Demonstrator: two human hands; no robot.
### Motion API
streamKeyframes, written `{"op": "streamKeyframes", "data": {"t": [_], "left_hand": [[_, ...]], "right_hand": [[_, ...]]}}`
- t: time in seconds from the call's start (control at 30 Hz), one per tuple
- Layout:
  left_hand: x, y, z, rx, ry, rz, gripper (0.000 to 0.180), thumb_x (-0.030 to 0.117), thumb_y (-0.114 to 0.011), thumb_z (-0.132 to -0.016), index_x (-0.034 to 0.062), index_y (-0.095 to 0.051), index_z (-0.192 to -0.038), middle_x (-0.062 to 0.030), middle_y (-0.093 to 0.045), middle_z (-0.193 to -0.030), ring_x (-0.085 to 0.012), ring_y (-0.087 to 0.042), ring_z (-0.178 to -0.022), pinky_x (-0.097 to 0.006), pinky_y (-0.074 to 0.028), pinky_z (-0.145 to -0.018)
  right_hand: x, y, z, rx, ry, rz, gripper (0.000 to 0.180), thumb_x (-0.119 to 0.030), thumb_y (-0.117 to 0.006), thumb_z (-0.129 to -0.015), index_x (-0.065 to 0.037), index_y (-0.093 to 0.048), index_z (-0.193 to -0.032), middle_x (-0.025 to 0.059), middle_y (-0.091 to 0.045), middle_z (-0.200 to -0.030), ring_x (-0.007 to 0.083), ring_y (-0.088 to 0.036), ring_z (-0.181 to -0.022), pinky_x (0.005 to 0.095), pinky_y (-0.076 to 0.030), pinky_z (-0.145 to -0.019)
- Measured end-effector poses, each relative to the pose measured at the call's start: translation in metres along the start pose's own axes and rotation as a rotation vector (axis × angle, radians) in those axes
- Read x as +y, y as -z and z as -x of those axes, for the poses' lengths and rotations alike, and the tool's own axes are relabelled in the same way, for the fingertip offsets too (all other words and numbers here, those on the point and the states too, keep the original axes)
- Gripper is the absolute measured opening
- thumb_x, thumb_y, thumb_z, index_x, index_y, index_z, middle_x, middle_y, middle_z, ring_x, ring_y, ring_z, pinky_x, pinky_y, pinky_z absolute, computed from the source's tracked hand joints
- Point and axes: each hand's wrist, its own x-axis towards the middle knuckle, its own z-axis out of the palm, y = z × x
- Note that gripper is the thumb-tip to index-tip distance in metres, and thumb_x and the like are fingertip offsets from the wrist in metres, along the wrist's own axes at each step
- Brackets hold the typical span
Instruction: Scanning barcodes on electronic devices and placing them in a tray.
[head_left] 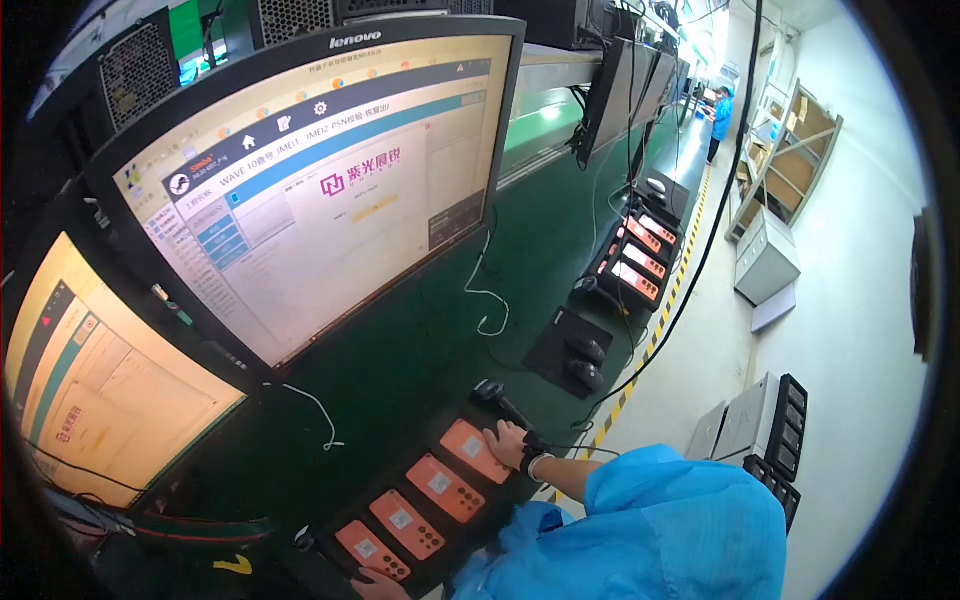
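Note:
Several coral-orange phones lie back up in a row in a black tray [452, 527], each with a white label and round camera rings. My right hand [510, 446], with a dark band on its wrist, rests over the right edge of the rightmost phone [466, 447], its fingers stretched out. Left of that lie a second phone [440, 484] and a third phone [402, 519]. By the near edge of the leftmost phone [368, 546] is my left hand [380, 584], partly cut off by the lower picture edge; its grip is hidden. A black handheld scanner [492, 396] stands just beyond the tray.
Two monitors [330, 200] [110, 370] stand at the left. White cables [318, 405] lie on the green bench [410, 340]. Black mice [585, 362] sit on a mouse pad, with another phone tray [672, 283] farther along. A person in blue [721, 115] stands far off.

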Motion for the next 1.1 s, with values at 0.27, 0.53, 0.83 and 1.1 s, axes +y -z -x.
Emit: {"op": "streamKeyframes", "data": {"t": [0.27,0.53,0.83,1.1], "left_hand": [[0.001,-0.003,-0.002,-0.014,0.000,0.019,0.082,0.064,-0.032,-0.095,-0.0013,-0.032,-0.145,-0.0263,-0.035,-0.146,-0.0434,-0.038,-0.131,-0.051,-0.035,-0.108],[-0.001,-0.007,-0.006,0.054,-0.046,0.000,0.076,0.058,-0.036,-0.097,-0.0043,-0.039,-0.140,-0.0285,-0.044,-0.138,-0.0447,-0.046,-0.123,-0.050,-0.039,-0.104],[-0.008,-0.018,-0.008,0.356,-0.107,-0.106,0.049,0.037,-0.045,-0.099,-0.0093,-0.055,-0.110,-0.0267,-0.060,-0.104,-0.0412,-0.059,-0.097,-0.045,-0.048,-0.083],[0.009,-0.018,-0.008,0.330,-0.148,0.076,0.039,0.037,-0.053,-0.091,-0.0004,-0.060,-0.097,-0.0230,-0.063,-0.100,-0.0404,-0.061,-0.093,-0.049,-0.048,-0.079]], "right_hand": [[-0.001,0.001,-0.001,0.080,0.056,-0.041,0.044,-0.042,-0.048,-0.096,0.002,-0.053,-0.093,0.0281,-0.061,-0.089,0.0445,-0.061,-0.085,0.0511,-0.049,-0.077],[-0.003,0.005,0.001,0.046,0.032,-0.027,0.045,-0.043,-0.045,-0.096,0.001,-0.053,-0.095,0.0273,-0.062,-0.093,0.0441,-0.062,-0.086,0.0512,-0.049,-0.078],[-0.001,-0.008,0.003,0.054,0.086,-0.018,0.046,-0.044,-0.045,-0.096,0.001,-0.053,-0.097,0.0291,-0.061,-0.096,0.0464,-0.060,-0.092,0.0525,-0.048,-0.081],[0.000,0.008,0.003,-0.040,-0.049,0.044,0.049,-0.046,-0.042,-0.097,0.001,-0.054,-0.100,0.0321,-0.062,-0.100,0.0498,-0.059,-0.097,0.0547,-0.046,-0.082]]}}
